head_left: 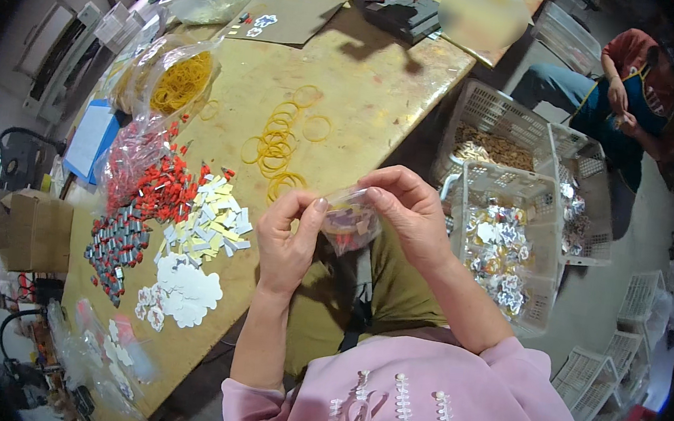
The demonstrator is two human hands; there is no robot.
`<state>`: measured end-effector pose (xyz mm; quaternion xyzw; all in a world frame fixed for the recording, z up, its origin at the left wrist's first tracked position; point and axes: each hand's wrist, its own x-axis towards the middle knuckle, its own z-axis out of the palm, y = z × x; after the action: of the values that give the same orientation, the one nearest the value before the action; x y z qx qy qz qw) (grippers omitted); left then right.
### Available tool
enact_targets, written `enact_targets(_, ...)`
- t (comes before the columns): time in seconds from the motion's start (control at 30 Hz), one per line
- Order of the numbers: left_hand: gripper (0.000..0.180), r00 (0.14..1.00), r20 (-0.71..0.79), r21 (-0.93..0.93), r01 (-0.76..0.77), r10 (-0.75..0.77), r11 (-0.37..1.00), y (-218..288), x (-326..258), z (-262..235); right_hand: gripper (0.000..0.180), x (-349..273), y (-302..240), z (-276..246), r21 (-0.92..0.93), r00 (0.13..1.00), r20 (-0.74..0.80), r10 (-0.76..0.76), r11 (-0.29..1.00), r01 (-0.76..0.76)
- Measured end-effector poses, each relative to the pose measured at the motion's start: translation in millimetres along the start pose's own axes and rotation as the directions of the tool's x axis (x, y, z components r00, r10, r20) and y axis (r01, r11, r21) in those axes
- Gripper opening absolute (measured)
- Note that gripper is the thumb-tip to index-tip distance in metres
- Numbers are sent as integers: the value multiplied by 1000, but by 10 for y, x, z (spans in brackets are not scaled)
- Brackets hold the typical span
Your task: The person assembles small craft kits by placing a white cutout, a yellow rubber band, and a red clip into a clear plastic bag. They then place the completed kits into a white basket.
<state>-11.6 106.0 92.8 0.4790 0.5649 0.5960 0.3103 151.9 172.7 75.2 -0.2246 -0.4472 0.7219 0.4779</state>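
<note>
I see the left hand (287, 240) and right hand (412, 218) pinching the top of a clear bag (347, 233) above the lap (398, 289), beside the table (389, 94), where a slipped grip, its mouth perhaps unsealed, could spill the pieces (362, 226) inside.

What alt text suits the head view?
Left hand and right hand pinch the upper edge of a clear bag. Yellow bands, red pieces and white cutouts lie on the table to the left; crates and a seated co-worker are on the right.
</note>
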Motion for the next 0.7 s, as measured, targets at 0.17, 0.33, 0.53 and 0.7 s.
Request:
enact_targets(0.17, 16, 995, 48, 13, 89, -90, 996, 70, -142, 8, 10, -30, -11, -51, -237, 999, 8, 53, 970, -50)
enact_targets(0.33, 17, 997, -22, 34, 74, -73, 997, -5, -317, -25, 6, -104, 124, 25, -165, 996, 67, 55, 985, -43)
enact_targets(0.53, 14, 994, 34, -92, 108, -106, 990, -156, -446, 26, 9, -260, 119, -108, -244, 993, 95, 76, 969, -50)
enact_targets(0.7, 6, 996, 85, 146, 3, -15, 989, -120, -563, 54, 11, -447, 10, 64, -587, 994, 93, -61, 803, 104)
